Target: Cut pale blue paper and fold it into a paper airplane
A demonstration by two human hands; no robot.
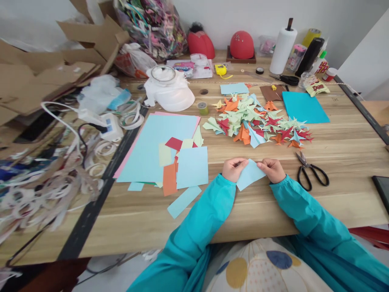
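1. So our landmark is the heap of folded paper shapes (240,117), a jumble of light green, orange, red and light blue on the wood-grain tabletop (258,219).
2. We've got a small light blue paper piece (251,176) up between our hands, just on the near side of the heap, one corner pointing down toward us.
3. Our left hand (235,169) has its fingers curled in, thumb and forefinger pinching the piece's left edge.
4. Our right hand (272,170) is curled much the same, thumb and forefinger pinching the upper right corner.
5. Black-handled scissors (307,165) lie near side and right of the heap, blades toward it.
6. Left of the heap we've got a large light blue sheet (142,150) over a pink sheet (119,170), with a light blue square (192,167) and an orange rectangle (169,181) overlapping its near right corner.
7. A turquoise sheet (305,106) sits just right of the heap, and a yellow tape measure (221,70) lies beyond it.
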